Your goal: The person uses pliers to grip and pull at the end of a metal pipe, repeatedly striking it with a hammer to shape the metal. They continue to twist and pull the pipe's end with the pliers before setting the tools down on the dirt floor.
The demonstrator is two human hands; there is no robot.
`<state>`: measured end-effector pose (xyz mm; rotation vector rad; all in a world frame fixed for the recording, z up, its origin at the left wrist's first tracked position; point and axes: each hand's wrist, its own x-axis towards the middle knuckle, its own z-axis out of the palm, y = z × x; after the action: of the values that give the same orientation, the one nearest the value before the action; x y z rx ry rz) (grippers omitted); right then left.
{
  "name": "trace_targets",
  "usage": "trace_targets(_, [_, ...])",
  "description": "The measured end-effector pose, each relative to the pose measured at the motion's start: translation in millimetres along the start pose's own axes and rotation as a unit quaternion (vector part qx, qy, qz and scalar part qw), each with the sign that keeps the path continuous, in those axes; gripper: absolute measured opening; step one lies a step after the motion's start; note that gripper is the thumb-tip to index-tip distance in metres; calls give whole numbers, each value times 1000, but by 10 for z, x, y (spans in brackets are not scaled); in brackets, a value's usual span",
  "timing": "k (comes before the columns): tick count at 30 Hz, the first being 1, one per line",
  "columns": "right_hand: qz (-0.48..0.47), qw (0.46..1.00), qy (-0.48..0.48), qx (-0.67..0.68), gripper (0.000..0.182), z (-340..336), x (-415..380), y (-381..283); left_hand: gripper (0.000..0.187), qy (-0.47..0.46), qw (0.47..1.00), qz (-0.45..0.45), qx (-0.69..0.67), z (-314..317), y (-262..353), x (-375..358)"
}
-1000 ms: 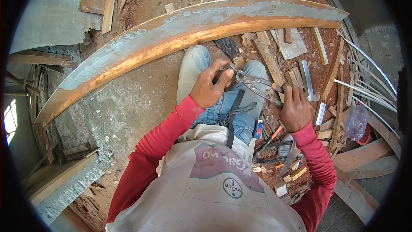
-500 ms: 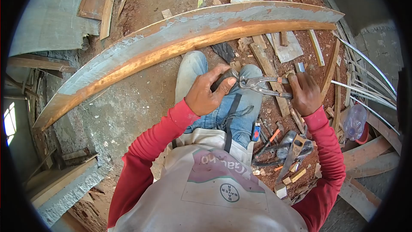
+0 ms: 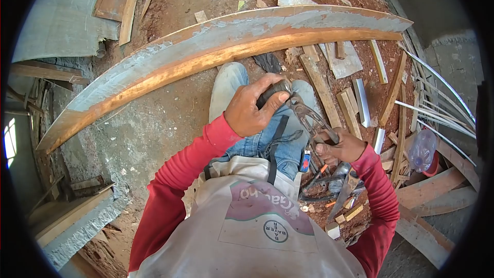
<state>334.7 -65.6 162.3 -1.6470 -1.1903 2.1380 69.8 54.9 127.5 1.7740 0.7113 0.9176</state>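
Observation:
My left hand [image 3: 252, 105] is closed around a dark, rounded object [image 3: 274, 91] above my knees; its exact kind cannot be made out. The jaws of a pair of metal pincers [image 3: 304, 115] meet the near end of that object, at its right side. Wrapped round the pincers' handles is my right hand [image 3: 340, 147], to the right of my thigh. The pincers slant down from the jaws to the handles.
A long curved board [image 3: 226, 36] spans the space beyond my knees. On the right lie wood strips [image 3: 321, 90], white rods [image 3: 437, 116] and a clear plastic bottle [image 3: 423, 149]. A handsaw [image 3: 343, 195] and other tools lie beside my right thigh.
My right hand has swung down and toward me, turning the pincers from nearly level to a steep slant. The handles have come closer together. My left hand stays nearly in place.

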Motion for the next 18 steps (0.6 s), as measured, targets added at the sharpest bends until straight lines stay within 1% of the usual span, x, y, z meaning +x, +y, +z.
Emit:
trace_targets(1, [3,995,-29,97,38,51,25,5,36,-1,1000,0,-1,20,-32,-1])
trace_targets(2, [5,980,-58,191,38,93,51,10,36,1,999,-24,-30,36,-66,8])
trace_targets(3, [-18,982,-66,177,40,137,82,23,36,3,997,-47,-58,43,-96,17])
trace_targets(4, [-20,982,-66,174,40,171,75,-5,36,5,997,-44,-57,38,-123,19])
trace_targets(5, [-31,990,-35,131,43,221,45,-62,37,12,998,-39,-44,34,-144,-2])
trace_targets(6, [-42,995,-4,90,47,262,17,-103,37,17,999,-35,-31,28,-159,-24])
trace_targets(7, [-43,994,-8,104,56,283,4,-120,37,17,999,-36,-30,21,-172,-38])
trace_targets(10, [-35,990,12,137,59,396,54,-80,37,13,995,-52,-84,28,-164,-79])
trace_targets(12, [-44,988,16,147,56,486,123,-64,37,35,983,-100,-147,41,-113,-64])
trace_targets(14, [-71,980,29,185,53,539,223,5,36,52,984,-93,-145,64,-164,-70])
trace_targets(16, [-80,980,36,177,52,606,280,22,35,68,983,-89,-146,70,-171,-97])
trace_targets(18, [-83,978,60,184,52,667,318,-10,32,94,975,-125,-158,63,-149,-95])
